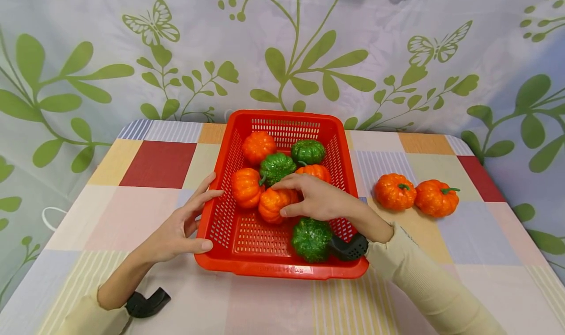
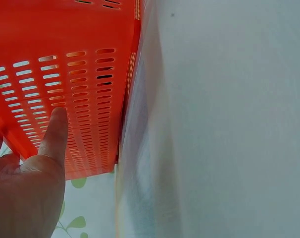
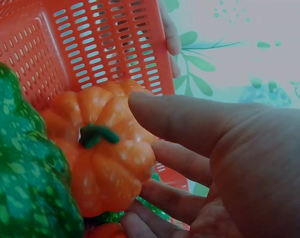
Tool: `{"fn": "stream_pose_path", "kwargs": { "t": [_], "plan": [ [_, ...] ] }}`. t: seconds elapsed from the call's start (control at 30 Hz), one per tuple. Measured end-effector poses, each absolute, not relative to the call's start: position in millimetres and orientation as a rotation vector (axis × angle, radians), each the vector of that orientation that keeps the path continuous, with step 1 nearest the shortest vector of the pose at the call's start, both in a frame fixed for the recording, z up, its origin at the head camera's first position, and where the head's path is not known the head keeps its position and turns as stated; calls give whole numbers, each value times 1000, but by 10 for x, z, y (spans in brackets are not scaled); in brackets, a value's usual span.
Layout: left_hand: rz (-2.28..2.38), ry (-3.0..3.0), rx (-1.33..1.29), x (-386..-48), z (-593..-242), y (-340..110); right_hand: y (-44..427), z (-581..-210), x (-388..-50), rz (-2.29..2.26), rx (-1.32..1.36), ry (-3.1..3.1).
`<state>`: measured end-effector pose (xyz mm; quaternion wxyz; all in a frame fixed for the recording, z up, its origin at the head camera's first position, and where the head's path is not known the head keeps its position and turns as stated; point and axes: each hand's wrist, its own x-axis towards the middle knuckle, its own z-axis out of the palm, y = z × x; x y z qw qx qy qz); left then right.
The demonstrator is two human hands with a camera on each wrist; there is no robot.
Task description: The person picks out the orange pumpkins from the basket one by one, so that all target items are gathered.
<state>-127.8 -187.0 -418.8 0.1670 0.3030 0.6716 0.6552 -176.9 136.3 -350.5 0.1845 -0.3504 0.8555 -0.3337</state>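
A red plastic basket with slotted walls stands on the table with orange and green toy pumpkins in it. My right hand reaches inside and holds an orange pumpkin, thumb on one side and fingers on the other. In the right wrist view that pumpkin shows its green stem, beside a speckled green pumpkin. My left hand rests against the basket's left side with its fingers spread and fairly straight. The left wrist view has one finger touching the slotted outer wall.
Two orange pumpkins lie side by side on the patchwork tablecloth, right of the basket. A leaf-patterned curtain hangs behind the table. Black wrist devices sit at both sleeves.
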Motion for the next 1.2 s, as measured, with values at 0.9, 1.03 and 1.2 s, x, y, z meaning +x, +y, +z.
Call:
{"fn": "stream_pose_path", "kwargs": {
  "t": [0.9,1.03,1.2],
  "plan": [
    [1853,1929,867,-1274,-4187,-1880,1351,-3550,-1738,-982,-983,2401],
    [1846,1934,871,-1274,-4186,-1883,1358,-3530,-1717,-1051,-950,2397],
    [1840,1944,858,-1279,-4191,-1871,1374,-3516,-1717,-1111,-987,2384]
  ]
}}
